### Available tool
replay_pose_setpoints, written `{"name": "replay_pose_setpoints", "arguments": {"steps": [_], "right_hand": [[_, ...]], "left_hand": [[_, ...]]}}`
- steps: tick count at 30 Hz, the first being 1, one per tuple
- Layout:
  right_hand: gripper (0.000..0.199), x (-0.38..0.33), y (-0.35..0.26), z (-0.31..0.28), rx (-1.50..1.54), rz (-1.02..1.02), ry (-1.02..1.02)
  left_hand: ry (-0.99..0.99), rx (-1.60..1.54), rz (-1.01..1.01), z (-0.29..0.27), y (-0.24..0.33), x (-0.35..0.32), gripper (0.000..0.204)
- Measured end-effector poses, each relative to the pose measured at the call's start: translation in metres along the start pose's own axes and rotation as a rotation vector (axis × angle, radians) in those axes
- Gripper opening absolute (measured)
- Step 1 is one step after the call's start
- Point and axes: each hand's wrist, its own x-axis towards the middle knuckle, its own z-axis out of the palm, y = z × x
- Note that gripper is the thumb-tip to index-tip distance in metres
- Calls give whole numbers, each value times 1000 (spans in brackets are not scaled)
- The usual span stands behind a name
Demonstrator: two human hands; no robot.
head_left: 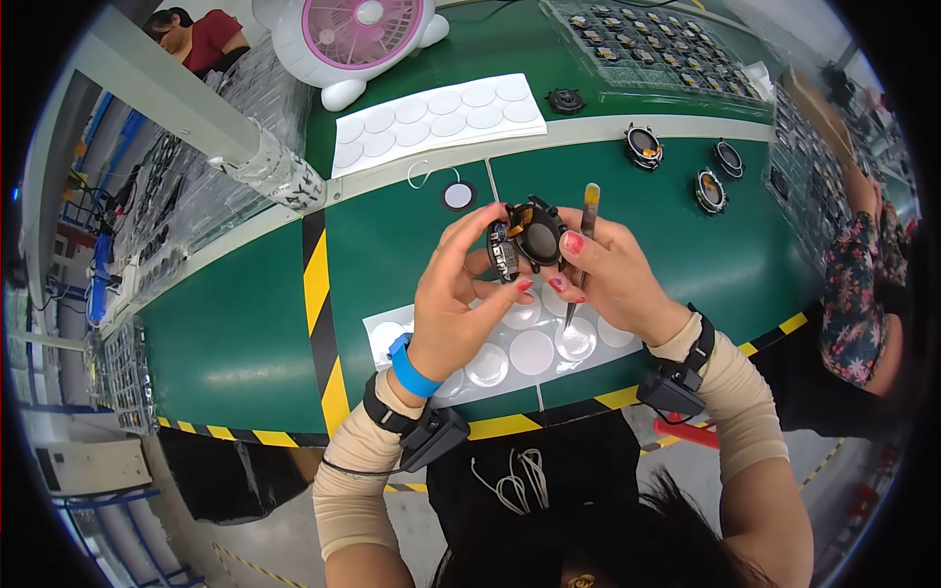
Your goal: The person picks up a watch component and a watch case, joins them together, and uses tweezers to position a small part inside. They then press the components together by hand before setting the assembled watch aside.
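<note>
while the l hand is pinching the electronic part, the r hand is holding the black case & tweezers above the green bench, both parts prob being light, stiff, fragile by the orange flex, w/ rims offering best grip

Watch case between hands, sticker sheet beneath, fan behind left; tray behind right
</note>
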Motion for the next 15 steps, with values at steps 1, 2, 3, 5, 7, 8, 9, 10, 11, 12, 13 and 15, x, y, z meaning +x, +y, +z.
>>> {"name": "replay_pose_setpoints", "arguments": {"steps": [1,2,3,5,7,8,9,10,11,12,13,15], "right_hand": [[59,0,-1,1,16,2,2],[59,-1,-1,4,17,0,5],[59,-2,-2,9,-51,-60,22],[60,-3,-3,18,-188,-181,55],[61,-3,-5,17,-203,-170,43],[61,-3,-7,16,-221,-157,29],[62,-3,-8,15,-240,-144,15],[62,-3,-9,12,-240,-149,13],[62,-2,-9,9,-239,-125,9],[61,-2,-8,5,-237,-100,5],[61,-2,-8,3,-235,-76,1],[60,-1,-9,1,-214,-88,-8]], "left_hand": [[-8,50,22,1,0,0,64],[-12,50,21,3,-1,1,64],[-13,103,71,3,-2,1,64],[-14,211,173,5,-2,2,64],[4,203,183,9,1,3,63],[26,193,194,11,4,4,63],[47,183,205,12,6,4,63],[45,186,209,13,6,4,63],[53,120,179,14,5,3,63],[61,54,149,14,3,1,63],[69,-12,118,14,2,0,62],[44,39,140,11,0,-1,63]]}}
